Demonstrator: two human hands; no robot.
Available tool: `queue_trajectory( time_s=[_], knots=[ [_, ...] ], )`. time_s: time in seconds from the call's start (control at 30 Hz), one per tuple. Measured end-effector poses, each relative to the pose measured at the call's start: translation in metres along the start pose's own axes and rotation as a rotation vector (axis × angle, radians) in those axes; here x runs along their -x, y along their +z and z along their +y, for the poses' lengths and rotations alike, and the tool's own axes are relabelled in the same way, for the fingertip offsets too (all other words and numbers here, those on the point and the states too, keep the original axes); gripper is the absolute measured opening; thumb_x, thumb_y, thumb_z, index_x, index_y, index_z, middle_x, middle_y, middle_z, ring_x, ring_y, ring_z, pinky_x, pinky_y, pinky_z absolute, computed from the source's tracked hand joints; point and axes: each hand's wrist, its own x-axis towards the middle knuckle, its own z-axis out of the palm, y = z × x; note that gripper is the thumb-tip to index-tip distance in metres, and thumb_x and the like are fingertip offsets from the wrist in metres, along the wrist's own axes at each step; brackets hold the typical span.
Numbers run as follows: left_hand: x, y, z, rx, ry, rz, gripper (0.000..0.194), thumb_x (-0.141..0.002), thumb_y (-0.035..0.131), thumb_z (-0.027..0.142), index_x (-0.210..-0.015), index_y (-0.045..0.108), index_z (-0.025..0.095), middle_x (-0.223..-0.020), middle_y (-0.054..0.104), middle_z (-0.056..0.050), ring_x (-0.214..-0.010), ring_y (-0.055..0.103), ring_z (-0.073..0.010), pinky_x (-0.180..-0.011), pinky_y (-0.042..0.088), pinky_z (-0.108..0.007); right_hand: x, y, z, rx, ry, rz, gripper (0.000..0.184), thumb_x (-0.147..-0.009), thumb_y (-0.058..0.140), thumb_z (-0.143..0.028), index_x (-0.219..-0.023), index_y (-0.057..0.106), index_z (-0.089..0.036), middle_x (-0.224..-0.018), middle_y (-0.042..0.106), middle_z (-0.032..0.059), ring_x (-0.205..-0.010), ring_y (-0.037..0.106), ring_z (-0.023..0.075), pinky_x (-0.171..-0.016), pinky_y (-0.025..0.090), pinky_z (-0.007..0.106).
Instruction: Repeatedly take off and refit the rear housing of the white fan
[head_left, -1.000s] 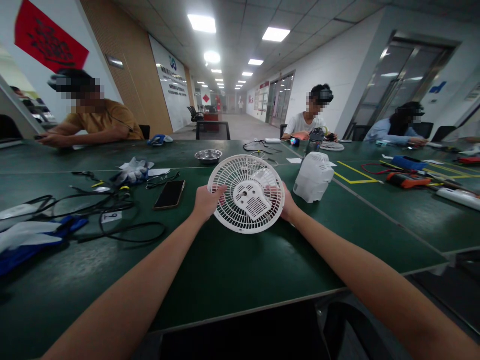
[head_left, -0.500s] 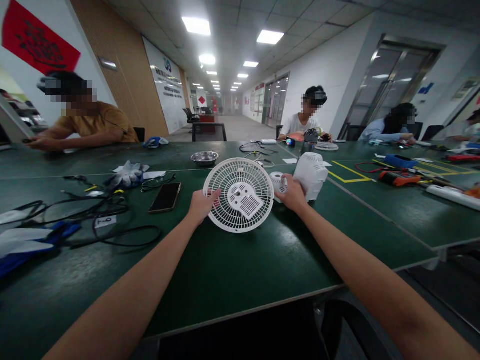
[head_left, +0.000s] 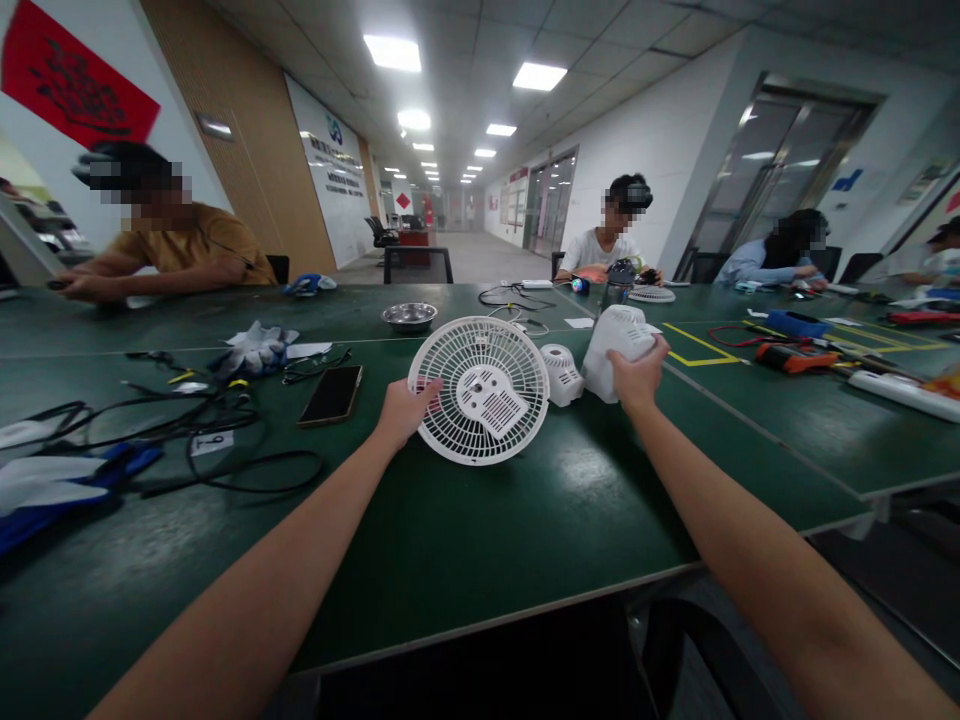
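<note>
Fan parts, loose. Round white fan grille (head_left: 491,402) stands tilted on or just above the green worktop (head_left: 465,570), mid-view between the forearms; contact at its lower rim can't be confirmed. Left hand (head_left: 405,412) grasps the grille's left rim, thumb over the front. Right hand (head_left: 639,370) wraps the right side of a white fan base (head_left: 609,350), thumb near, fingertips behind; can't tell if the base is lifted. Small vented motor housing (head_left: 564,375) sits between them, right at the grille's right rim, neither hand on it; touching or not, unclear.

Progress: base looks separate from the other two parts. Whether housing and grille are joined can't be told from this angle. No blade shows, no screws or screwdriver made out. Anything further about the stage is a guess.

Room: widest stretch runs from the grille toward the wearer, between the forearms, ending at the worktop's near edge. Left is tighter: phone (head_left: 330,395) near the left wrist, looped black cable (head_left: 259,485) beside the left forearm. Behind the grille, steel bowl (head_left: 409,317) near its upper left. Dark bottle (head_left: 616,290) close behind the base. Yellow tape (head_left: 701,358) beyond the right hand, orange multimeter (head_left: 799,358) well apart.
</note>
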Motion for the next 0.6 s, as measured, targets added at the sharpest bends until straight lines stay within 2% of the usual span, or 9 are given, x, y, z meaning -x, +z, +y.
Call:
queue_trajectory(
  time_s=[0.1,0.2,0.4,0.6],
  knots=[
    [0.000,0.001,0.000,0.002,0.007,0.022,0.014,-0.085,0.076,0.024,-0.094,0.075,0.013,-0.083,0.078,-0.008,-0.070,0.074,-0.0209,-0.070,0.062,-0.037,0.001,0.010,0.012,0.002,0.099,-0.166,0.088,-0.067,0.077,-0.044,-0.139,0.033,-0.020,-0.131,0.061,0.0169,-0.123,0.060,0.0351,-0.106,0.046,0.048],
    [-0.001,0.002,0.000,-0.001,0.003,0.039,0.014,-0.084,0.077,0.023,-0.093,0.075,0.013,-0.082,0.077,-0.008,-0.069,0.074,-0.0202,-0.071,0.062,-0.036,0.004,0.016,0.017,0.050,0.172,-0.275,0.090,-0.060,0.082,-0.045,-0.134,0.037,-0.020,-0.131,0.062,0.0190,-0.121,0.062,0.0366,-0.105,0.048,0.048],
    [-0.003,0.003,-0.003,0.005,0.032,0.045,0.014,-0.084,0.077,0.024,-0.092,0.075,0.013,-0.080,0.077,-0.008,-0.067,0.073,-0.0196,-0.071,0.062,-0.036,0.006,0.017,0.018,0.072,0.147,-0.233,0.089,-0.057,0.085,-0.047,-0.131,0.042,-0.023,-0.133,0.063,0.0180,-0.122,0.062,0.0390,-0.104,0.049,0.052],
    [-0.001,0.001,-0.002,-0.010,0.035,0.018,0.017,-0.084,0.077,0.026,-0.095,0.074,0.013,-0.083,0.078,-0.009,-0.071,0.075,-0.0221,-0.069,0.063,-0.037,0.006,0.015,0.016,0.096,0.154,-0.228,0.100,-0.059,0.084,-0.048,-0.141,0.034,-0.022,-0.132,0.063,0.0191,-0.119,0.064,0.0405,-0.103,0.049,0.054]
  ],
)
